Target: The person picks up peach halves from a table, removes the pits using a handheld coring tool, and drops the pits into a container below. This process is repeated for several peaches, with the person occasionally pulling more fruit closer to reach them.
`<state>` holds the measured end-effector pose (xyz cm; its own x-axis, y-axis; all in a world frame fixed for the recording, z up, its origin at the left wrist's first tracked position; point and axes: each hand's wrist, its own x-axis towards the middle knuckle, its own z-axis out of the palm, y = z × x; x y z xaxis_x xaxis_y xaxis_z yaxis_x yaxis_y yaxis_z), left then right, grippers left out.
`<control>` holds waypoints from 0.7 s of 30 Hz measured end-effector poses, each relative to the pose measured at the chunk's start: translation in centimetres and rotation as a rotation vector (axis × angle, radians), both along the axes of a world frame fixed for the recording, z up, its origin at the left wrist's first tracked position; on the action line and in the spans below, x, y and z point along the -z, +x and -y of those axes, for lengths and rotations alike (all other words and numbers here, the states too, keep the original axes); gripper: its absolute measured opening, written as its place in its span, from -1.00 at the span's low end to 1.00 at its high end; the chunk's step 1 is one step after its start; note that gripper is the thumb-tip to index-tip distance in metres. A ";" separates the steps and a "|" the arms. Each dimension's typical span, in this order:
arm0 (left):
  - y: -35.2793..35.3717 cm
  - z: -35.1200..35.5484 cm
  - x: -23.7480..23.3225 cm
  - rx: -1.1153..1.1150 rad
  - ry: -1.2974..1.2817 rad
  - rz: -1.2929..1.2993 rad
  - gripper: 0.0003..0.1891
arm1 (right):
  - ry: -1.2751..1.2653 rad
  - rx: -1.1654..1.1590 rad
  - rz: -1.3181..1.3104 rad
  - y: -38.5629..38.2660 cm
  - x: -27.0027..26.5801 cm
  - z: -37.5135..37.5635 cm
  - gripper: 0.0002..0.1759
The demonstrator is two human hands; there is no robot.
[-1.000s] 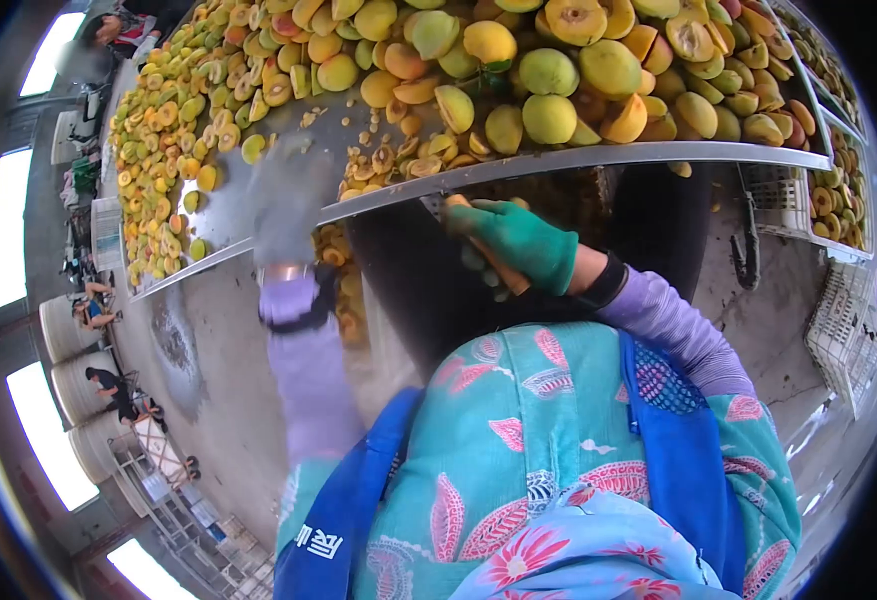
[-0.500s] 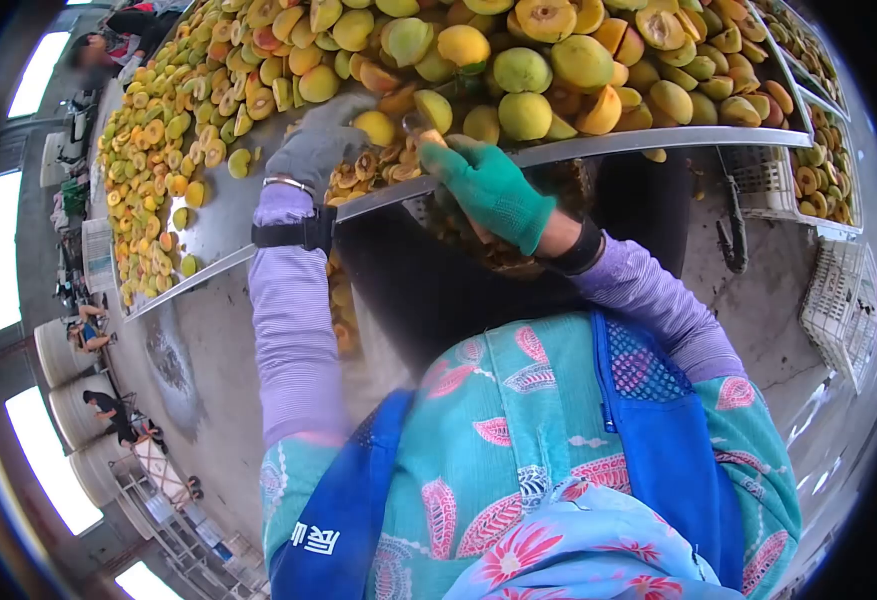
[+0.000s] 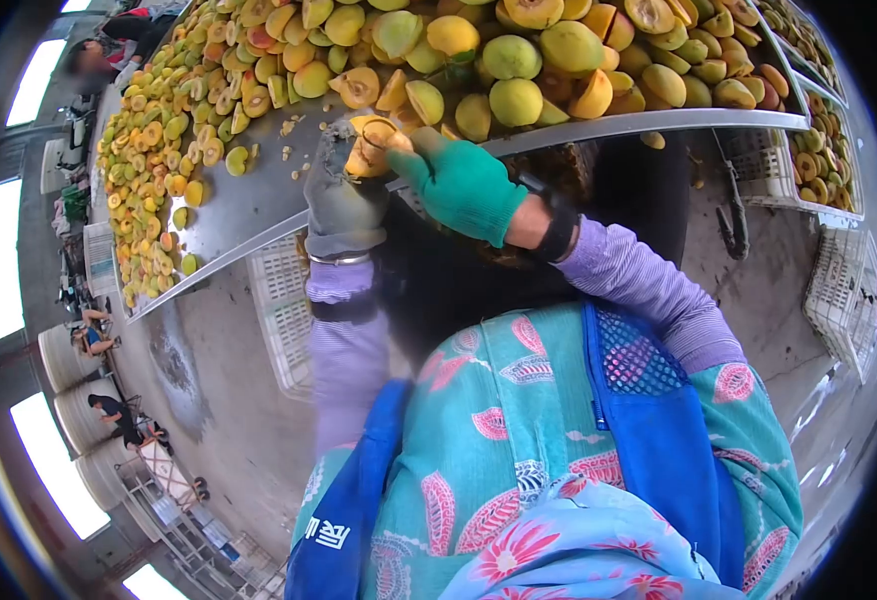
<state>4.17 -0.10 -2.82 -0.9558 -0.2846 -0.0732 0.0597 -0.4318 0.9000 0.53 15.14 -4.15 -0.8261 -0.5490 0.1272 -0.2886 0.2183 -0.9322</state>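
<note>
Left hand [image 3: 343,200] is gripping a cut fruit [image 3: 371,147] at the worktop's [image 3: 248,212] near edge, right hand [image 3: 463,185] is pressing closed against it; a loosening grip could be dropping it.

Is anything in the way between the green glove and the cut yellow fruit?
Nothing visible is. The right hand in the green glove touches the cut fruit, which the left hand grips at the table edge.
</note>
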 end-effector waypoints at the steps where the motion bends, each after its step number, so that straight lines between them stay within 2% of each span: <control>1: 0.2 -1.2 -1.1 -0.026 -0.126 0.012 -0.58 | -0.009 0.020 0.012 0.1 -0.2 -0.1 -0.52; 3: -0.7 -1.4 -0.1 -0.031 -0.056 -0.041 -0.58 | -0.015 0.043 0.002 0.4 -0.1 -0.4 -0.53; 6: -0.5 -2.4 -1.1 -0.053 -0.294 -0.041 -0.59 | 0.023 0.039 -0.060 0.8 0.1 -0.5 -0.57; 8: -0.9 -1.8 0.2 -0.130 -0.441 -0.088 -0.62 | 0.074 0.037 -0.098 0.7 -0.4 -0.5 -0.65; 11: -0.8 -3.2 -1.1 -0.274 -0.552 -0.104 -0.65 | 0.066 0.041 -0.087 1.2 -0.8 -0.6 -0.65; 14: -1.3 -3.7 -1.7 -0.331 -0.768 -0.075 -0.66 | 0.041 -0.011 -0.095 0.9 0.5 -0.6 -0.65; 15: -1.6 -3.7 -1.6 -0.333 -0.865 -0.064 -0.67 | -0.010 0.047 -0.047 1.4 0.9 -0.3 -0.62; 17: -2.2 -3.3 -1.5 -0.340 -0.871 -0.005 -0.68 | -0.116 0.162 0.031 2.1 1.0 0.9 -0.56; 20: -2.0 -3.9 -2.1 -0.350 -0.963 0.074 -0.69 | -0.277 0.134 0.208 2.6 0.3 1.0 -0.55; 21: -1.9 -3.7 -1.9 -0.341 -0.998 0.043 -0.69 | -0.286 0.116 0.125 2.9 0.1 0.7 -0.54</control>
<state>2.26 3.63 -0.91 -0.8159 -0.4878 0.3105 -0.0017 0.5391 0.8423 3.41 14.41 -4.26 -0.8997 -0.4075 0.1564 -0.1569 -0.0325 -0.9871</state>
